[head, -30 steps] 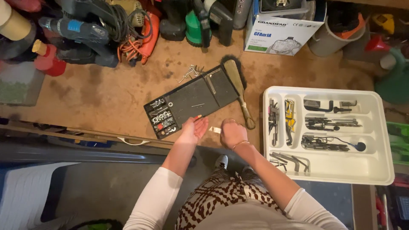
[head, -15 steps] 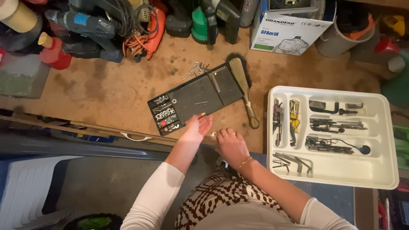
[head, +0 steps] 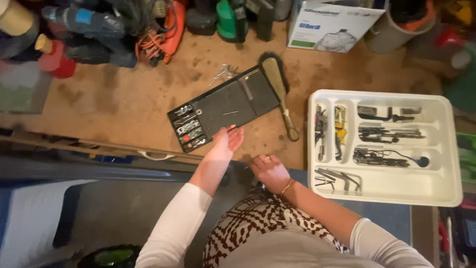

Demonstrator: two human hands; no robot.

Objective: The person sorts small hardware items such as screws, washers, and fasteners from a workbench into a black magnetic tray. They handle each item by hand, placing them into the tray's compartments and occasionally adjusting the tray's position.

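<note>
Fingers of the left hand point(head: 224, 144) lie spread and empty, touching the black tray point(head: 225, 113), whose long axis runs toward two o'clock; right hand point(head: 269, 170), loosely curled, grip unclear, sits farther off.

The left hand point(head: 224, 141) lies palm up with fingers spread at the near edge of the flat black plastic case point(head: 225, 108), a small orange-tipped piece resting at its fingertips; the right hand point(head: 269, 169) sits knuckles up at the front edge of the worn brown wooden desk point(head: 124, 104), just beside the left, fingers curled, whatever they pinch too small to tell; a wooden-handled brush with dark bristles point(head: 278, 92) lies against the case's far end; to the right stands a white plastic compartment tray point(head: 446, 149) holding hex keys and drill bits; power tools crowd the desk's back edge.
</note>
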